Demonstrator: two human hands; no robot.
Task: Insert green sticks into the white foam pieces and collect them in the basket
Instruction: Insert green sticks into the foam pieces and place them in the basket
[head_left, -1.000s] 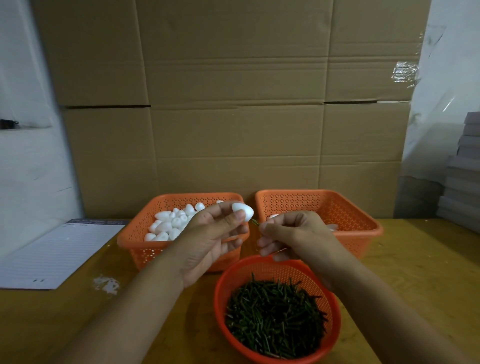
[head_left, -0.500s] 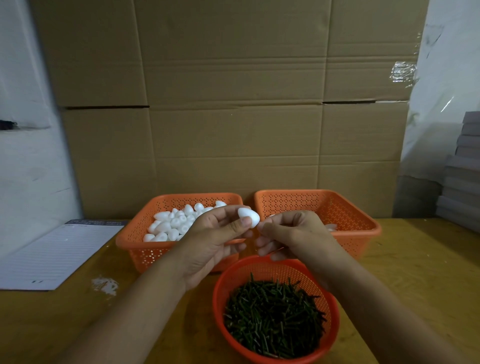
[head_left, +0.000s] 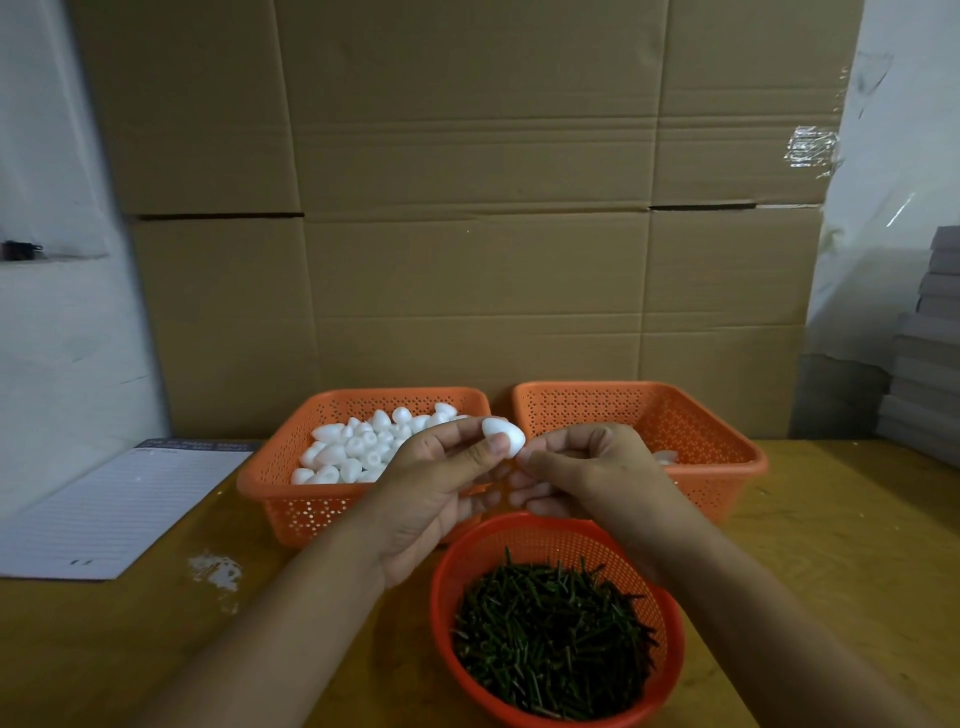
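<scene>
My left hand pinches a white egg-shaped foam piece between thumb and fingers, above the gap between the two rectangular baskets. My right hand is closed, its fingertips pressed against the foam piece's right end; the green stick it held earlier is hidden between the fingers. The left orange basket holds several white foam pieces. The right orange basket shows a little white at its bottom behind my right hand. A round orange basket near me is full of green sticks.
A lined white notepad lies on the wooden table at the left. White crumbs spot the table near it. A cardboard wall stands behind the baskets. Grey stacked sheets sit at the far right.
My hands have come together: the foam piece has moved right against my right fingertips, and the green stick tip seen between them a second ago is no longer visible.
</scene>
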